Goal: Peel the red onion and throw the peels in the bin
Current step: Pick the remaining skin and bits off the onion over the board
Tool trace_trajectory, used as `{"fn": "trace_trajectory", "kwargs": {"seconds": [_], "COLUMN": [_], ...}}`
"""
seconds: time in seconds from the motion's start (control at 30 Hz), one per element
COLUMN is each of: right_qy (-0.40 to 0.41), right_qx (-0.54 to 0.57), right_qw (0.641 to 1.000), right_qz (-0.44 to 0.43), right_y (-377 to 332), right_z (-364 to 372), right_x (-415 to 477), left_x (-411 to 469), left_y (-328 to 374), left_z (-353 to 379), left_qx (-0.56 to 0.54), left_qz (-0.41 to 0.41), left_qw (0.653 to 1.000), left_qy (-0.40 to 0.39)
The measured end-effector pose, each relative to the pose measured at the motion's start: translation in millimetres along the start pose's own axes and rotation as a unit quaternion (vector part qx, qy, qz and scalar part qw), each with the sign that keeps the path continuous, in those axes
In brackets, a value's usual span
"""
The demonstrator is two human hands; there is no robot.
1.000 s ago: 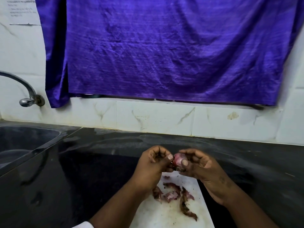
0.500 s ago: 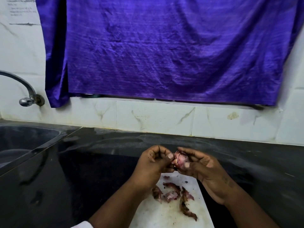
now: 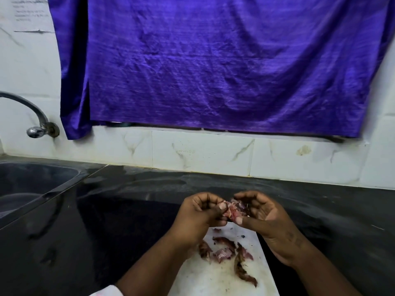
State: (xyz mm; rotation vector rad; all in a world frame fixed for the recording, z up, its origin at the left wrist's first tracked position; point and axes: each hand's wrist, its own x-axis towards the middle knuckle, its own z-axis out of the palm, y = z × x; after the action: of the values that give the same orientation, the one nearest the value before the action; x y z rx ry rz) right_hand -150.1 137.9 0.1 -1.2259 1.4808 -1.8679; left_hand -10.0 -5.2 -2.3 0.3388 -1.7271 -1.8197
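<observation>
Both hands hold the onion (image 3: 235, 211) above the board (image 3: 215, 278): the left hand (image 3: 197, 218) pinches a loosened flap of skin, while the right hand (image 3: 265, 218) cups the bulb (thumb pressed underneath). Peels (image 3: 226, 251) lie on the board below.

Left hand (image 3: 197, 216) and right hand (image 3: 264, 218) meet — fingers curled.
</observation>
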Motion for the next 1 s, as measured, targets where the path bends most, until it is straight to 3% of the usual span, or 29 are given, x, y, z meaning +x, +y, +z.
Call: {"fn": "trace_trajectory", "kwargs": {"seconds": [0.2,0.4,0.57,0.87,1.0], "right_qy": [-0.024,-0.034,-0.024,-0.027,-0.014], "right_qx": [0.055,0.083,-0.013,-0.006,-0.005], "right_qw": [0.998,0.995,0.996,0.999,0.999], "right_qz": [-0.008,0.048,0.086,0.045,0.038], "right_y": [2.4,-0.1,-5.8,-8.6,-8.1], "right_z": [-0.1,2.8,8.3,6.0,5.8], "right_x": [2.5,0.2,-1.2,-3.4,-2.6], "left_x": [-0.7,1.6,-0.8,-2.0,-3.6], "left_y": [1.3,1.4,2.5,7.5,8.8], "left_z": [2.4,2.3,3.9,4.6,2.9], "left_qx": [-0.053,-0.021,0.049,-0.095,-0.068], "left_qz": [-0.04,0.021,0.052,-0.041,-0.029], "left_qw": [0.998,0.999,0.997,0.995,0.997], "left_qy": [-0.002,0.023,0.003,0.008,-0.014]}}
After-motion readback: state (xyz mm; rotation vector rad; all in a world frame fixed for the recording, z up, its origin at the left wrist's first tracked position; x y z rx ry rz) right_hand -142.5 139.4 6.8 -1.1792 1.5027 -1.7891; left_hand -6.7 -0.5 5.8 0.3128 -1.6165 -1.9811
